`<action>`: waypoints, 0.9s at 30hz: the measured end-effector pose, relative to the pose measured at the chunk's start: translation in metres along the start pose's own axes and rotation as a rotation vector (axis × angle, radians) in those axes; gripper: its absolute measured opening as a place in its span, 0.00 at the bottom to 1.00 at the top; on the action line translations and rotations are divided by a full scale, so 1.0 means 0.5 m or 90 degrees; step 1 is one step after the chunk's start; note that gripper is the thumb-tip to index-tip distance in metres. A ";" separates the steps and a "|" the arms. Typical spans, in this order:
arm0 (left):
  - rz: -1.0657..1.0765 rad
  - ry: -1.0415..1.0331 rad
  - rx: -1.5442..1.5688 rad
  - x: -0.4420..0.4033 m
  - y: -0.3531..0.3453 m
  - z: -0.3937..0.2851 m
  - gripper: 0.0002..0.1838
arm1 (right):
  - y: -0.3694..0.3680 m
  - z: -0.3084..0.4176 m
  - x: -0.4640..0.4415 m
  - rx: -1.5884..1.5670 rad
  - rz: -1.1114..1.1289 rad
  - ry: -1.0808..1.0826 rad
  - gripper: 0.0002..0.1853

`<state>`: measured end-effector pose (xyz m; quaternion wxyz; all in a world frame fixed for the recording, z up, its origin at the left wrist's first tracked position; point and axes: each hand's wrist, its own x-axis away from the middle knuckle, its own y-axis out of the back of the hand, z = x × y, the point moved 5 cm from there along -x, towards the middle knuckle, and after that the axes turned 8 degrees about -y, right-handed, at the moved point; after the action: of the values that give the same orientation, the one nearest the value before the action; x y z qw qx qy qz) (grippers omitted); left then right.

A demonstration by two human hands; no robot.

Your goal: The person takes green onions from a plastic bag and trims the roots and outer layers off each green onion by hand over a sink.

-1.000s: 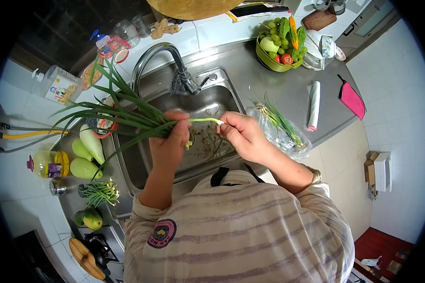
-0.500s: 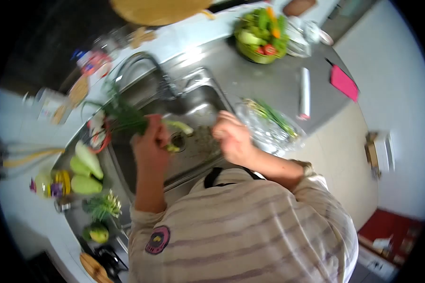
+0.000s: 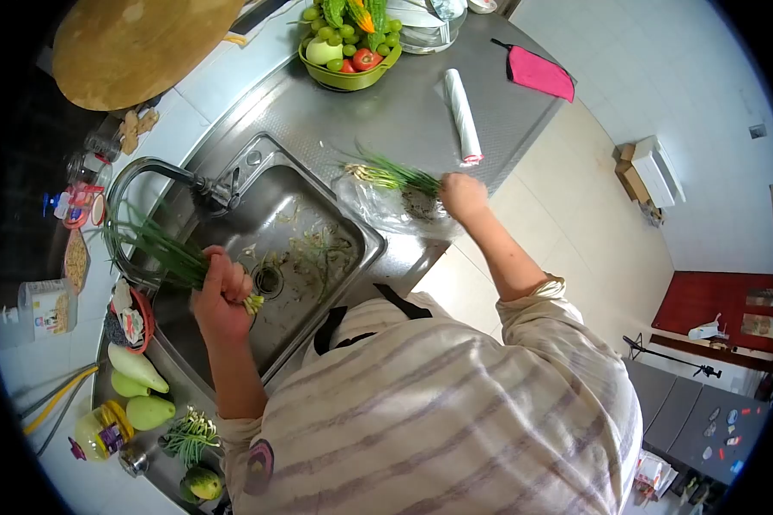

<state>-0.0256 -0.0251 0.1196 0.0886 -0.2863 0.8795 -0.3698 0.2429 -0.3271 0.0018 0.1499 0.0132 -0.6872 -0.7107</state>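
Note:
My left hand (image 3: pixel 222 296) is closed around a bunch of spring onions (image 3: pixel 159 249) above the left part of the steel sink (image 3: pixel 369 249). Their long green leaves point to the faucet side, and the pale root ends stick out below my fingers. On the counter right of the sink, more spring onions (image 3: pixel 386 174) lie on a clear plastic bag (image 3: pixel 365 202). My right hand (image 3: pixel 464 197) has its fingers closed at the green tips of that pile. Trimmings (image 3: pixel 318 253) are scattered over the sink bottom around the drain.
A curved faucet (image 3: pixel 159 165) arches over the sink. A green basket (image 3: pixel 352 79) of vegetables and fruit, a plastic roll (image 3: pixel 462 116) and a pink cloth (image 3: pixel 541 73) are on the right counter. Left of the sink are pale green gourds (image 3: pixel 150 412), an oil bottle (image 3: pixel 99 432) and a red-rimmed bowl (image 3: pixel 146 318).
My right hand has moved from above the sink to the spring onions on the bag. My left hand still holds its bunch, farther from the right hand. The view has turned and shifted right.

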 end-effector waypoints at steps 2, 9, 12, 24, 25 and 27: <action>-0.001 0.020 -0.021 -0.002 -0.015 0.017 0.08 | -0.055 -0.072 -0.016 0.035 -0.015 0.019 0.10; -0.020 0.054 -0.053 -0.012 -0.034 0.058 0.08 | 0.024 -0.071 -0.003 -0.245 0.032 0.037 0.10; -0.022 0.056 -0.088 -0.007 -0.044 0.066 0.08 | 0.094 -0.051 0.010 -0.407 0.029 0.054 0.10; 0.038 0.112 -0.113 0.000 -0.123 0.113 0.10 | 0.210 0.241 0.217 -1.010 0.526 0.290 0.04; 0.038 0.089 -0.120 -0.002 -0.129 0.107 0.10 | 0.215 0.261 0.233 -0.989 0.530 0.318 0.05; 0.063 0.070 -0.144 -0.005 -0.137 0.096 0.08 | 0.214 0.291 0.254 -0.954 0.502 0.391 0.05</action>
<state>0.0239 -0.0910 0.1336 0.0260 -0.2299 0.9322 -0.2784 0.1099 -0.2158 0.1384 0.5293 -0.1357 0.0722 -0.8344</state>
